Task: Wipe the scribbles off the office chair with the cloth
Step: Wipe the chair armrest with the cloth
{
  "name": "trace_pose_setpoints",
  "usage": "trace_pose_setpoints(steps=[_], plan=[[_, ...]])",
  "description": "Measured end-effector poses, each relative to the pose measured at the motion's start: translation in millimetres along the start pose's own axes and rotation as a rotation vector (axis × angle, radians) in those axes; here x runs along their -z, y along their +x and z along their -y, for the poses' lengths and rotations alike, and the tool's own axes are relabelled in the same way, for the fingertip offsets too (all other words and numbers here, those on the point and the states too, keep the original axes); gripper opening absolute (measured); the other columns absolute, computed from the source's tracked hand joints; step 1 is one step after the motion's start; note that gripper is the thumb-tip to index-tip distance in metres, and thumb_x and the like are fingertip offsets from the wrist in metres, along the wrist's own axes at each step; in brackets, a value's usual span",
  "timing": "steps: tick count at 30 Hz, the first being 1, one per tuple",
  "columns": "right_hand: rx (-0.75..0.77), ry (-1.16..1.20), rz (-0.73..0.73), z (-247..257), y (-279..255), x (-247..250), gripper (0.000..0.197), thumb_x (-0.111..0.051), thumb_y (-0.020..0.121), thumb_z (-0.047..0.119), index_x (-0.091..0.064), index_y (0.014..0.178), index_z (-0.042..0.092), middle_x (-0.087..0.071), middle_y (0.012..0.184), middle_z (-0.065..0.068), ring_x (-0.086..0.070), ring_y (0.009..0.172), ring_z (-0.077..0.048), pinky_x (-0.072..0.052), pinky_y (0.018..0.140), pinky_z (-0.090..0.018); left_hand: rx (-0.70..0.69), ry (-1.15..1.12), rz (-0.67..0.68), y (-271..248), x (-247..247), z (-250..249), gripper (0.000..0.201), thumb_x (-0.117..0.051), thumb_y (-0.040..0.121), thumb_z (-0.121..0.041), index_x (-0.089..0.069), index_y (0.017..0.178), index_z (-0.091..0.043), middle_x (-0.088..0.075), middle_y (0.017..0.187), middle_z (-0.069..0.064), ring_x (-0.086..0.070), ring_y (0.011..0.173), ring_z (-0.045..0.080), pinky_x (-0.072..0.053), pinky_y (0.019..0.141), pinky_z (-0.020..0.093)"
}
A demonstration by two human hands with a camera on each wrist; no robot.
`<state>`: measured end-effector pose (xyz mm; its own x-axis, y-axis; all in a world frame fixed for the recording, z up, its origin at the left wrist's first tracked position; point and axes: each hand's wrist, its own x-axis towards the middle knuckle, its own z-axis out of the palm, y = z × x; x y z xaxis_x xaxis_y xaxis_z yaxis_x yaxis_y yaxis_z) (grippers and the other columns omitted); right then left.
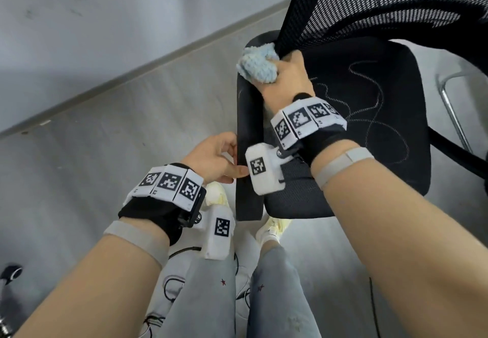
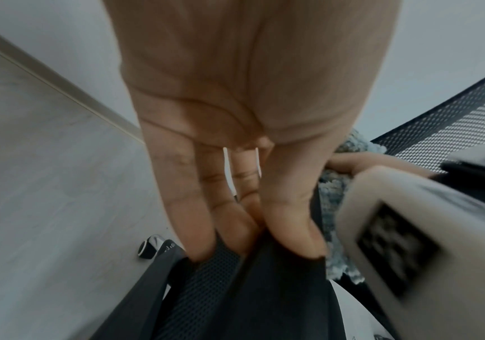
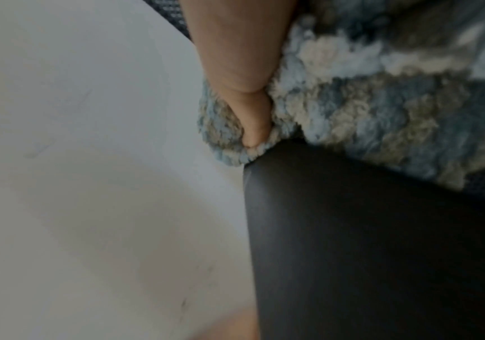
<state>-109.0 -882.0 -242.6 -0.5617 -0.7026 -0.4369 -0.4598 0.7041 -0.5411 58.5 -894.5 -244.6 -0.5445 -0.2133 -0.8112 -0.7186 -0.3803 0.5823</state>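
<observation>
The one office chair (image 1: 343, 137) stood on the grey floor (image 1: 105, 153), close to the wall. Its mesh back (image 1: 369, 7) rose at the far side, and its black seat (image 1: 390, 168) carried the scribbles (image 1: 369, 116), thin pale lines that looped over the middle of the seat and toward its right edge. I could not count the lines one by one; they looked like one tangled drawing. The left armrest (image 1: 249, 126) ran along the left edge of the seat, and a faint pale mark showed near its far end.

In my judgement the task was at an early stage: the seat scribbles looked complete and untouched, so most of the wiping was left, and the work was on the armrest only.

Two hands were in view. The right hand (image 1: 287, 79) gripped the one cloth (image 1: 257, 66), a fluffy blue and cream one, with the fingers curled into it, and pressed it on the far end of the left armrest, just beside the lower corner of the mesh back. The left hand (image 1: 214, 158) was at the near part of the same armrest; its fingers (image 2: 290, 207) were nearly straight and close together, with the tips touching the armrest edge, probably to steady the chair.
</observation>
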Motion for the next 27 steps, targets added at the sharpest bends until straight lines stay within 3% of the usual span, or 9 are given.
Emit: trace_pose_setpoints(steps=[3,5,7,10,13,18,21,23,27], plan=[[0.164,-0.019,0.163,-14,-40,1,0.016,-0.058,0.085,0.025,-0.049,0.072,0.024,-0.035,0.103,-0.003,-0.051,0.079,-0.025,-0.048,0.076,-0.041,0.015,-0.050,0.009,0,0,-3,0.043,-0.064,0.077,0.008,-0.047,0.111,-0.011,-0.053,0.098,-0.002,-0.060,0.079,0.023,-0.053,0.083,0.047],[0.252,-0.065,0.247,-29,-65,0,0.007,-0.058,0.085,0.027,-0.059,0.078,0.026,-0.034,0.102,0.003,-0.052,0.083,-0.024,-0.047,0.073,-0.038,0.026,-0.077,0.051,0,-1,-3,0.060,-0.062,0.078,0.010,-0.037,0.121,-0.024,-0.052,0.109,-0.006,-0.063,0.076,0.015,-0.056,0.075,0.037],[0.225,-0.112,0.205,-32,-57,1,0.013,-0.058,0.083,0.034,-0.061,0.089,0.023,-0.036,0.095,0.010,-0.052,0.081,-0.021,-0.044,0.070,-0.034,0.061,-0.079,0.123,0,-2,-2,0.062,-0.060,0.080,0.009,-0.034,0.123,-0.027,-0.054,0.115,-0.003,-0.064,0.083,0.015,-0.056,0.073,0.032],[0.096,-0.100,0.082,-13,-18,-2,0.025,-0.057,0.082,0.041,-0.060,0.098,0.021,-0.041,0.100,0.003,-0.054,0.081,-0.027,-0.040,0.069,-0.034,0.079,-0.039,0.173,-2,-3,0,0.058,-0.057,0.084,0.006,-0.038,0.129,-0.025,-0.062,0.105,0.004,-0.062,0.092,0.018,-0.053,0.079,0.035],[0.023,0.026,0.013,3,0,-2,0.035,-0.060,0.083,0.039,-0.061,0.108,0.014,-0.047,0.114,-0.011,-0.057,0.095,-0.032,-0.046,0.080,-0.038,0.068,-0.012,0.176,-1,0,-1,0.054,-0.056,0.084,0.005,-0.045,0.125,-0.029,-0.064,0.092,-0.003,-0.061,0.090,0.015,-0.053,0.083,0.036],[0.156,-0.044,0.260,-23,-51,0,0.026,-0.061,0.082,0.039,-0.063,0.097,0.019,-0.038,0.099,0.001,-0.056,0.093,-0.029,-0.047,0.084,-0.044,0.089,-0.039,0.173,0,0,-1,0.050,-0.058,0.083,0.005,-0.047,0.123,-0.023,-0.065,0.094,0.000,-0.063,0.090,0.015,-0.053,0.082,0.035],[0.179,-0.098,0.262,-23,-42,5,0.024,-0.062,0.081,0.041,-0.065,0.095,0.021,-0.040,0.099,0.001,-0.057,0.092,-0.029,-0.046,0.080,-0.040,0.082,-0.041,0.172,-2,-3,3,0.050,-0.057,0.084,0.004,-0.046,0.124,-0.024,-0.065,0.090,-0.006,-0.064,0.081,0.006,-0.056,0.071,0.026],[0.157,-0.072,0.179,-17,-19,3,0.031,-0.063,0.080,0.039,-0.064,0.105,0.021,-0.044,0.103,-0.005,-0.057,0.096,-0.031,-0.046,0.081,-0.039,0.078,-0.058,0.158,-3,-3,3,0.049,-0.055,0.085,0.005,-0.047,0.125,-0.024,-0.064,0.089,-0.007,-0.064,0.075,0.002,-0.056,0.065,0.022],[0.106,0.094,0.080,-10,5,0,0.034,-0.064,0.082,0.035,-0.064,0.107,0.012,-0.046,0.105,-0.011,-0.051,0.088,-0.021,-0.041,0.079,-0.025,0.077,-0.038,0.141,-1,1,-1,0.049,-0.056,0.085,0.003,-0.048,0.125,-0.024,-0.063,0.095,-0.002,-0.063,0.084,0.010,-0.057,0.067,0.026]])
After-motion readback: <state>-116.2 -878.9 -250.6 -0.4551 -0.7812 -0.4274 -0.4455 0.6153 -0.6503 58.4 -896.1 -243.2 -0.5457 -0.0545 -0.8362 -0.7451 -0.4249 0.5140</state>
